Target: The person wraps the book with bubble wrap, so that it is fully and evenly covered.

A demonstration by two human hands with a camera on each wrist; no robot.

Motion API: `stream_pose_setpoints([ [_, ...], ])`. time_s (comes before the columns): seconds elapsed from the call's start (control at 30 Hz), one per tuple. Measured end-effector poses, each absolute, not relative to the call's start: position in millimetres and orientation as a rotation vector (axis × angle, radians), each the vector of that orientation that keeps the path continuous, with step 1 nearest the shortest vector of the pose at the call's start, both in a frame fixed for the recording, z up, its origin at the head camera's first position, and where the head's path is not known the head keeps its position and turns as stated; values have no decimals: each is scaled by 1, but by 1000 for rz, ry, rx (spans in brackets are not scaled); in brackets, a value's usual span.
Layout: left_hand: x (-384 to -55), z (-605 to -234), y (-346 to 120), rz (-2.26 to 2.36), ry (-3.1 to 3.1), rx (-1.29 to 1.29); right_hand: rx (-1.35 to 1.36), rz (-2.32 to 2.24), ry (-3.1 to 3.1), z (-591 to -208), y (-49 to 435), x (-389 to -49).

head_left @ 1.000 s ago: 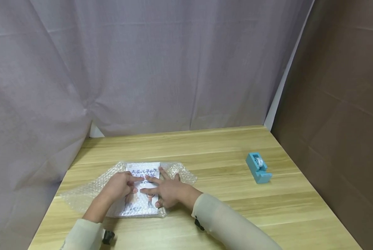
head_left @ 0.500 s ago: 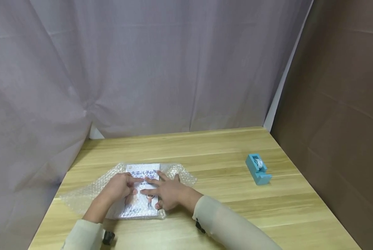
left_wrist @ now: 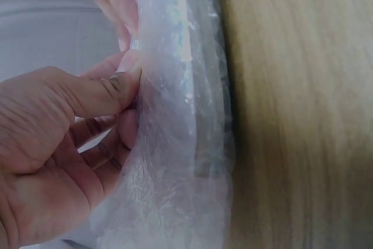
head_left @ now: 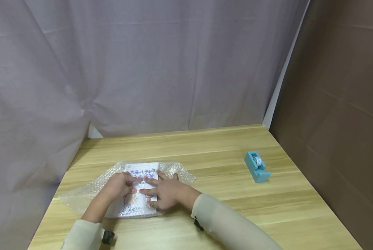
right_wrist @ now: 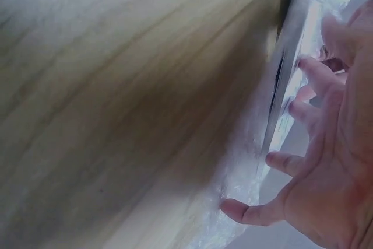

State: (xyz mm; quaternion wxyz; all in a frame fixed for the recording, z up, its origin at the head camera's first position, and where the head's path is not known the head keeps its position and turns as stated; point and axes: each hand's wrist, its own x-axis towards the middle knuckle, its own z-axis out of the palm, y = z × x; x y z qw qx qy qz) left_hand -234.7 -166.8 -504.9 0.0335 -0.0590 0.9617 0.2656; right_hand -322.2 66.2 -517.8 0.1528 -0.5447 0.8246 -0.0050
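A white book (head_left: 136,207) with blue lettering and a small cartoon figure lies at the front left, covered by clear bubble wrap (head_left: 89,191). The wrap spreads past it on both sides. My left hand (head_left: 115,187) rests over the cover's left part, index finger stretched out and thumb touching the wrap; its other fingers are bent in the left wrist view. From the right, my right hand (head_left: 168,192) spreads its fingers over the cover, index and left index fingertips almost meeting. Part of the lettering and picture is hidden by the hands.
A blue tape dispenser (head_left: 257,167) with a roll of clear tape stands on the right of the wooden table (head_left: 211,152). Grey curtain (head_left: 142,69) hangs behind, and a brown panel (head_left: 339,114) borders the right side.
My right thumb has shifted slightly left, farther onto the cover. Both hands otherwise keep their places on the wrapped book.
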Motion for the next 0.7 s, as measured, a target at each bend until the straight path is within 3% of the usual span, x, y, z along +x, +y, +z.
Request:
stream_pose_setpoints([
  [0.7,-230,-507,-171,804,2987,-17,-1606,-30,2421,-525,67,-317],
])
